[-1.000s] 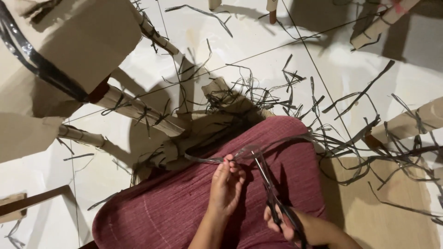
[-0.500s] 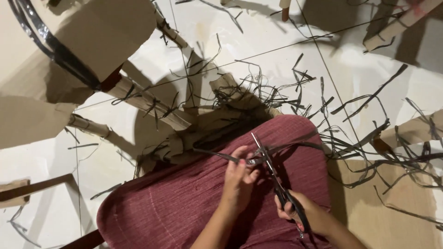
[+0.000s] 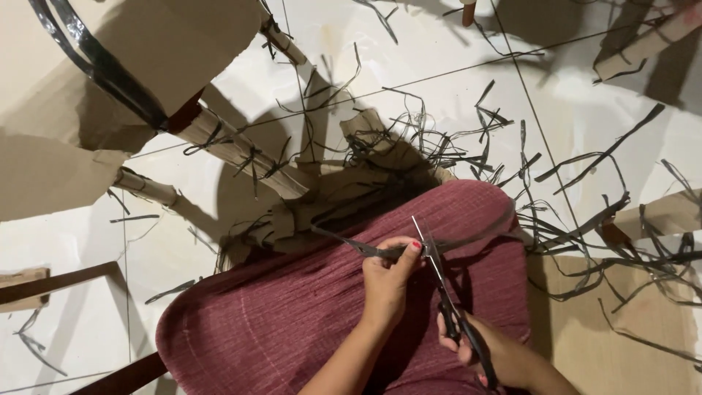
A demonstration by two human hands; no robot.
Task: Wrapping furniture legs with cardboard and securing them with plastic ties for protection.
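Observation:
My left hand (image 3: 389, 281) pinches a thin dark strip (image 3: 351, 243) over my lap, which is covered in maroon cloth (image 3: 292, 322). In my right hand (image 3: 488, 352) are black-handled scissors (image 3: 446, 292), their blades pointing up and away, nearly closed beside the strip just right of my left fingers. The strip runs on to the right across the cloth toward the floor.
Several loose dark strips (image 3: 585, 219) litter the white tiled floor (image 3: 453, 88) to the right and ahead. Brown cardboard sheets (image 3: 146, 51) and rolled cardboard tubes (image 3: 241, 150) lie at the left, more cardboard (image 3: 643, 344) at the lower right. A wooden bar (image 3: 58, 281) lies at left.
The scissors swung from low beside my knee up to the strip. My left hand slid right along the strip toward the blades. The view shifted slightly.

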